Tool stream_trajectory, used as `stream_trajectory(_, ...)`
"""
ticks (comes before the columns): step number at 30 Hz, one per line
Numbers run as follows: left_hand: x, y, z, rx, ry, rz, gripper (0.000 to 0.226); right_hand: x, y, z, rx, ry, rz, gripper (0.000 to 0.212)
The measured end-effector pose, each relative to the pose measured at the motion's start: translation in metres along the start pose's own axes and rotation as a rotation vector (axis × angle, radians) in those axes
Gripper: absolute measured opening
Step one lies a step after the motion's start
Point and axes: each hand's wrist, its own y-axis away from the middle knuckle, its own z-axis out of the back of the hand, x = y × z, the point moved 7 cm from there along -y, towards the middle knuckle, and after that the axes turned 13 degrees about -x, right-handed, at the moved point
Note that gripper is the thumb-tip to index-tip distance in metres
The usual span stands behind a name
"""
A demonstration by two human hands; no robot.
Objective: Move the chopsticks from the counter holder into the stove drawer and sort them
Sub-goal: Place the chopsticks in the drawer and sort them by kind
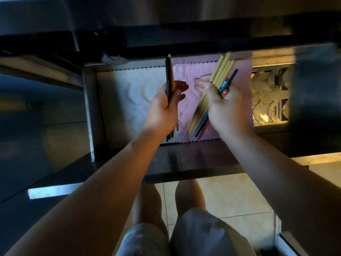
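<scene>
Both hands hover over the open stove drawer (pixel 92 111). My left hand (pixel 166 106) grips a few dark chopsticks (pixel 168 78), held nearly upright, their tips poking out below the wrist. My right hand (pixel 225 104) holds a fanned bundle of several chopsticks (pixel 222 71): most are pale wood, and some are dark or red with coloured heads. The bundle slants from upper right to lower left. No chopsticks lie on the drawer floor that I can see.
White (pixel 129 100) and pink (pixel 186 74) textured liners cover the drawer floor. A cut-out metal rack (pixel 269 100) fills the drawer's right end. The stove front (pixel 166 21) overhangs behind; the dark drawer front (pixel 184 159) is near me. My knees and the tiled floor (pixel 230 196) are below.
</scene>
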Motion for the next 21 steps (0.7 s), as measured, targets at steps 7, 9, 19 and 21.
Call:
stream_trajectory(7, 0.047, -0.019, -0.01, 0.01, -0.056, 0.218, 0.015, -0.053, -0.028, -0.041, 0.275, 0.103, -0.121, 0.016)
stream_trajectory(9, 0.055, -0.024, -0.011, -0.001, -0.087, 0.249, 0.014, -0.067, -0.038, -0.051, 0.287, 0.188, -0.131, 0.015)
stream_trajectory(19, 0.095, -0.042, -0.002, -0.089, -0.57, 0.33, 0.022, -0.138, -0.058, -0.091, 0.338, 0.357, -0.322, 0.036)
stream_trajectory(21, 0.097, -0.039, 0.001, -0.12, -0.57, 0.36, 0.023, -0.149, -0.057, -0.086, 0.307, 0.387, -0.315, 0.031)
